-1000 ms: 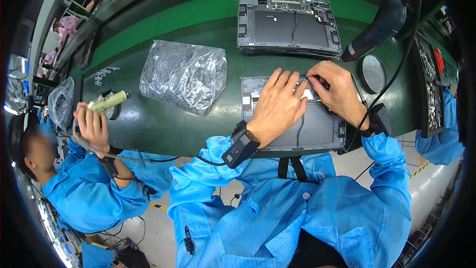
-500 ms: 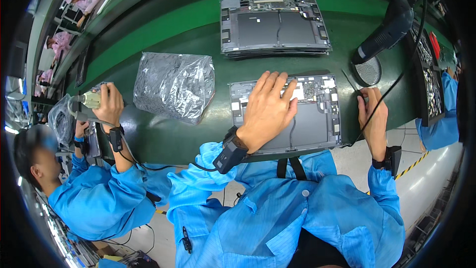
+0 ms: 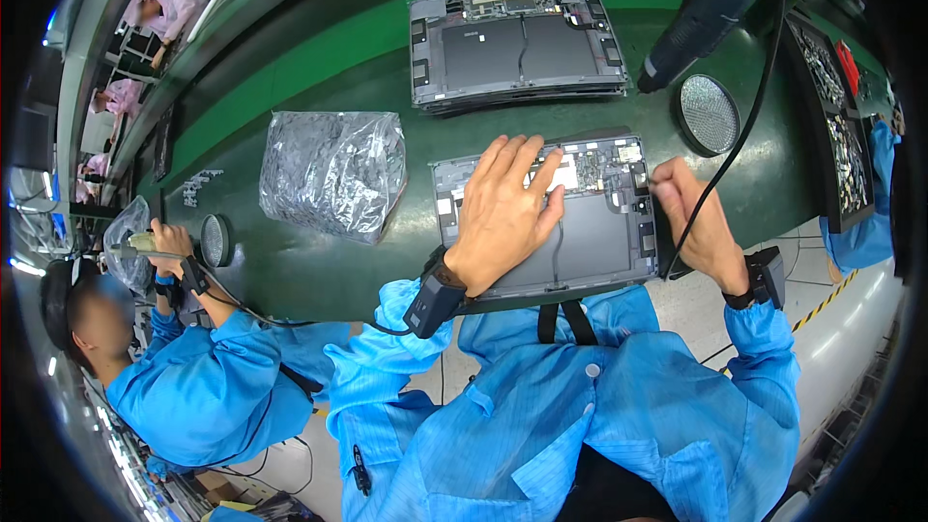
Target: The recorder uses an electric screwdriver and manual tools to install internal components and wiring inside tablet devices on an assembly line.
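Observation:
An open laptop chassis (image 3: 599,244), dark grey with its circuit board and battery showing, lies on the green bench in front of me. My left hand (image 3: 507,217) rests flat on it with fingers stretched out, covering part of the board and battery. Beside the chassis's right edge is my right hand (image 3: 698,222), its thumb and fingers pinched together close to the upper right corner. What sits in that pinch is too hidden to make out. A black cable (image 3: 735,159) passes in front of the right hand.
Behind lies a stack of similar chassis (image 3: 517,48). A crumpled clear bag (image 3: 333,174) is at left, a round metal dish (image 3: 709,114) at right. Over the dish's left hangs a black pistol-shaped tool (image 3: 701,24). A black parts tray (image 3: 841,126) stands far right; a co-worker (image 3: 208,367) sits left.
My right hand has moved left to the chassis edge; the thin tool seen at its fingers earlier no longer shows clearly. My left hand stays put. The co-worker's hand has drawn back, uncovering a dish.

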Demonstrator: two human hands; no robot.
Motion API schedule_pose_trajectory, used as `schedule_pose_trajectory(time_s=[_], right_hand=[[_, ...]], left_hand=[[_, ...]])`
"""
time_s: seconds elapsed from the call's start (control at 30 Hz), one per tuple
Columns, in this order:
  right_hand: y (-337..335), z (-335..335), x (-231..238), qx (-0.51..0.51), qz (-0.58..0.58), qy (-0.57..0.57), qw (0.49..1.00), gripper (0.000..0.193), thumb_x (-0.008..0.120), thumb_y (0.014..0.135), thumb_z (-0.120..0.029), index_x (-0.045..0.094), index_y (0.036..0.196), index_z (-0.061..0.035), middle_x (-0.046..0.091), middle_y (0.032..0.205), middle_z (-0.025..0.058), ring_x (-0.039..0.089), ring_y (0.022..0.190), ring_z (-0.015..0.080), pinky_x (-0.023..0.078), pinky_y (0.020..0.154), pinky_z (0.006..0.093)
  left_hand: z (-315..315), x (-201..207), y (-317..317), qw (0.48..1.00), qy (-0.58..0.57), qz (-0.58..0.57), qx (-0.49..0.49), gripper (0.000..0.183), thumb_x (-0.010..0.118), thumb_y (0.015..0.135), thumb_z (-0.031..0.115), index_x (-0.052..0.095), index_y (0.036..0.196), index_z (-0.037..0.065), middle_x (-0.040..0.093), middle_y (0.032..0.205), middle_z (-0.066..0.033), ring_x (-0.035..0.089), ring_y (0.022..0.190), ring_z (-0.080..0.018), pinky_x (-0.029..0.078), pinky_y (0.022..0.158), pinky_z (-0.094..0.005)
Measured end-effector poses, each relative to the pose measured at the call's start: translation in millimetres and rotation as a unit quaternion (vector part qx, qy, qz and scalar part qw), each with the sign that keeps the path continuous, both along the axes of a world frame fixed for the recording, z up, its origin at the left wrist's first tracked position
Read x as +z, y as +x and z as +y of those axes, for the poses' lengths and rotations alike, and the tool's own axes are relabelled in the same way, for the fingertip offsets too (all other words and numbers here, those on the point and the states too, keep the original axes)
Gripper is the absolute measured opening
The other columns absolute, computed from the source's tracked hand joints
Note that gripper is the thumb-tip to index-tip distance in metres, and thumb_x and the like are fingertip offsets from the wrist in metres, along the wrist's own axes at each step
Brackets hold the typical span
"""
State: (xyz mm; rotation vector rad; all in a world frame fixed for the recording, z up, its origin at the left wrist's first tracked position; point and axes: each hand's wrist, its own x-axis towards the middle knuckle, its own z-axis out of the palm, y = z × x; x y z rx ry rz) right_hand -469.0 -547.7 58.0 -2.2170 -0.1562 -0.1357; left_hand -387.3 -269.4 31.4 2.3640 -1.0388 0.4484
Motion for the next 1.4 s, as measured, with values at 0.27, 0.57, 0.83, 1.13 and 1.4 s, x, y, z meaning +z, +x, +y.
schedule_pose_trajectory(time_s=[0.27, 0.57, 0.83, 1.13, 1.4], right_hand=[[31, 43, -2, 0.028, -0.187, -0.152, 0.970, 0.008, 0.071, 0.099, -0.005, 0.066, 0.104, -0.0018, 0.071, 0.082, 0.0200, 0.070, 0.071, 0.0417, 0.053, 0.062, 0.0505], [29, 65, -14, 0.010, -0.175, -0.163, 0.971, 0.019, 0.076, 0.093, -0.007, 0.060, 0.085, -0.0043, 0.066, 0.069, 0.0151, 0.068, 0.061, 0.0365, 0.051, 0.056, 0.0481], [35, 72, -13, 0.012, -0.144, -0.172, 0.974, 0.017, 0.075, 0.093, -0.005, 0.059, 0.087, -0.0035, 0.064, 0.064, 0.0136, 0.068, 0.058, 0.0353, 0.052, 0.056, 0.0465], [36, 74, -12, 0.003, -0.141, -0.183, 0.973, 0.017, 0.075, 0.092, -0.006, 0.059, 0.087, -0.0041, 0.065, 0.065, 0.0128, 0.068, 0.058, 0.0355, 0.051, 0.054, 0.0473], [35, 76, -12, -0.004, -0.144, -0.195, 0.970, 0.017, 0.075, 0.093, -0.006, 0.059, 0.087, -0.0039, 0.065, 0.065, 0.0127, 0.067, 0.058, 0.0356, 0.051, 0.054, 0.0472]], left_hand=[[2, 3, 0, 1.000, 0.003, 0.001, 0.003, 0.041, 0.080, 0.090, 0.017, 0.076, 0.129, 0.005, 0.070, 0.134, -0.0212, 0.067, 0.124, -0.0418, 0.051, 0.114, -0.0545], [1, 4, 1, 1.000, -0.004, 0.007, -0.002, 0.042, 0.081, 0.090, 0.016, 0.076, 0.130, 0.005, 0.070, 0.133, -0.0216, 0.068, 0.122, -0.0419, 0.051, 0.114, -0.0544], [2, 4, 1, 1.000, -0.012, 0.016, -0.002, 0.042, 0.081, 0.090, 0.017, 0.076, 0.130, 0.004, 0.070, 0.133, -0.0216, 0.068, 0.122, -0.0423, 0.051, 0.113, -0.0549], [1, 2, 2, 1.000, -0.024, 0.017, -0.005, 0.041, 0.081, 0.091, 0.017, 0.076, 0.129, 0.003, 0.070, 0.133, -0.0209, 0.068, 0.123, -0.0431, 0.051, 0.112, -0.0549], [2, 3, 0, 1.000, -0.022, 0.019, -0.001, 0.041, 0.080, 0.091, 0.017, 0.077, 0.129, 0.003, 0.070, 0.133, -0.0214, 0.067, 0.124, -0.0435, 0.051, 0.113, -0.0544]])
